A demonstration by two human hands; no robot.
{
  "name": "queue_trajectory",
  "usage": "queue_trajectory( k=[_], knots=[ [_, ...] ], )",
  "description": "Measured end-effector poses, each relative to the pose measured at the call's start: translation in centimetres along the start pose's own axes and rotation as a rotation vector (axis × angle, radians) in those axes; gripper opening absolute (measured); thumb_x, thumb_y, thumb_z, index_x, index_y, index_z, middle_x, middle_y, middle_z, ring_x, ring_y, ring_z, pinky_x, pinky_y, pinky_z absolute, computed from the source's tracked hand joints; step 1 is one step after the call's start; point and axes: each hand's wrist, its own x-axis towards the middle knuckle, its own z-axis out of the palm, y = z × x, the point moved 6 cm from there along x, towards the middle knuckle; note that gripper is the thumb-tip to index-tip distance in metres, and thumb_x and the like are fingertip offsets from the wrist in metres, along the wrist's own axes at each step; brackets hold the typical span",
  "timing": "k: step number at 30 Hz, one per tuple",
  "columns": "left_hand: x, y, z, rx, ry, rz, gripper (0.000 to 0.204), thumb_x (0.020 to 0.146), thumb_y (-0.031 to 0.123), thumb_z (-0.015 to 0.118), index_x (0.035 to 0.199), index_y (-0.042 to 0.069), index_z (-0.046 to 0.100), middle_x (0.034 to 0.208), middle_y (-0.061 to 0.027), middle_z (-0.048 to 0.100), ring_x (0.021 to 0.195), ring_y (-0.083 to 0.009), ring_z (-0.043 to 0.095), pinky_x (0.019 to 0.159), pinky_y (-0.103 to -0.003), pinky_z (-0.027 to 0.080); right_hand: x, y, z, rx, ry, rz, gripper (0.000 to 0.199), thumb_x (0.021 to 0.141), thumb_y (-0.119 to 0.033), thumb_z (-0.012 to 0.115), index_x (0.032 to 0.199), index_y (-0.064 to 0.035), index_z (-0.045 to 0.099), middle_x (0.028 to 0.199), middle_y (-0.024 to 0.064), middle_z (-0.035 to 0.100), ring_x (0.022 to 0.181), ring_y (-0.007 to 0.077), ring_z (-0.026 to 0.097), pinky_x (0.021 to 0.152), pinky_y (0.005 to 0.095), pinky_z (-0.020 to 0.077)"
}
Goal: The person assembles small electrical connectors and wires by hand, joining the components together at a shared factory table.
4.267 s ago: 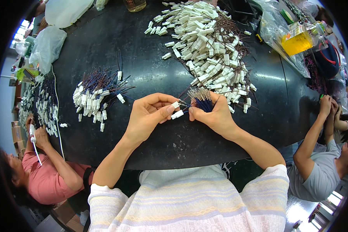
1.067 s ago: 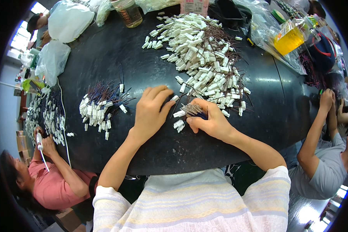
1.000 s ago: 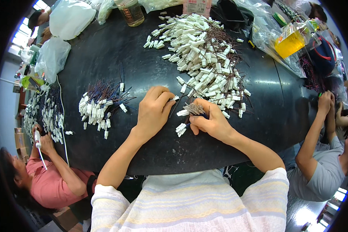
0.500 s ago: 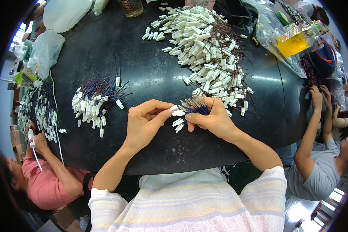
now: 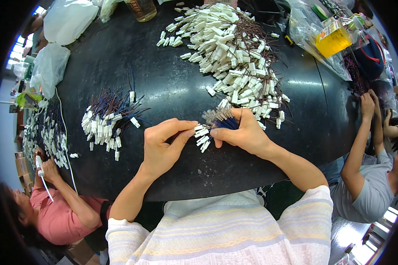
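Observation:
My right hand [image 5: 247,134] is closed round a bundle of dark blue wires [image 5: 226,123] whose bare metal ends fan out above my thumb. A few white plastic connectors [image 5: 203,143] hang from that bundle toward the left. My left hand [image 5: 163,143] pinches with thumb and forefinger beside the uppermost connector. What exactly lies between those fingertips is too small to make out. Both hands are over the near middle of the black table [image 5: 185,174]. Beyond my right hand spreads a large pile of white connectors with brown wires [image 5: 239,66].
Left of my hands lies a smaller heap of white connectors with blue wires [image 5: 102,126]. A white cord [image 5: 64,132] runs along the table's left part. Co-workers sit at both sides. A bottle of yellow liquid [image 5: 332,40] and plastic bags [image 5: 51,66] stand farther out.
My left fingertips stay near the connectors, which have shifted slightly. The metal wire ends in my right hand are spread wider and tilted more upright. The whole view has moved slightly.

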Motion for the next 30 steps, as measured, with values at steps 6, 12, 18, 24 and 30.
queue_trajectory(
  k=[6, 12, 18, 24, 30],
  knots=[
    [0.1, 0.5, 0.3, 0.081, -0.032, 0.091, 0.018, 0.075, -0.007, 0.06, 0.092, -0.003, 0.065, 0.066, -0.0067, 0.058, 0.054, -0.0088, 0.051, 0.049, -0.02, 0.038, 0.3, 0.8, -0.4, 0.143, 0.03, -0.041, 0.006, 0.075, -0.006, 0.059, 0.079, -0.0013, 0.058, 0.061, 0.0032, 0.06, 0.057, 0.0061, 0.053, 0.053, 0.0209, 0.0403],
    [0.1, 0.4, 0.3, 0.095, -0.02, 0.101, 0.016, 0.075, -0.004, 0.061, 0.09, -0.001, 0.065, 0.063, -0.0085, 0.06, 0.051, -0.0128, 0.055, 0.048, -0.023, 0.043, 0.1, 1.0, 0.1, 0.017, 0.039, -0.115, 0.008, 0.078, -0.007, 0.061, 0.082, -0.0001, 0.059, 0.061, 0.0018, 0.058, 0.056, 0.0056, 0.051, 0.053, 0.0219, 0.0411],
    [-0.3, 0.3, 0.7, 0.101, 0.015, 0.062, 0.014, 0.076, -0.002, 0.061, 0.089, 0.0, 0.066, 0.065, -0.0097, 0.063, 0.051, -0.0119, 0.059, 0.048, -0.022, 0.045, -0.3, 0.6, 0.2, -0.116, 0.101, -0.266, 0.008, 0.082, -0.009, 0.06, 0.082, -0.0015, 0.058, 0.058, -0.0028, 0.05, 0.052, 0.0025, 0.043, 0.047, 0.02, 0.0335],
    [-0.9, 0.0, 1.3, -0.005, 0.103, 0.084, 0.013, 0.076, -0.005, 0.061, 0.088, -0.003, 0.065, 0.067, -0.0108, 0.064, 0.053, -0.0125, 0.06, 0.049, -0.022, 0.047, -0.5, 1.1, 0.3, -0.043, 0.101, -0.242, 0.01, 0.083, -0.011, 0.059, 0.084, -0.0011, 0.056, 0.059, -0.0005, 0.051, 0.053, 0.0043, 0.044, 0.048, 0.0217, 0.0351],
    [-0.3, -0.2, 1.4, -0.028, 0.055, 0.008, 0.013, 0.075, -0.003, 0.062, 0.088, -0.004, 0.063, 0.078, -0.0128, 0.065, 0.058, -0.0124, 0.06, 0.051, -0.022, 0.046, -0.2, 0.7, 0.1, 0.051, 0.051, -0.255, 0.01, 0.083, -0.01, 0.06, 0.084, -0.0013, 0.057, 0.061, -0.0006, 0.053, 0.055, 0.0046, 0.047, 0.05, 0.0204, 0.0365]
  ],
)
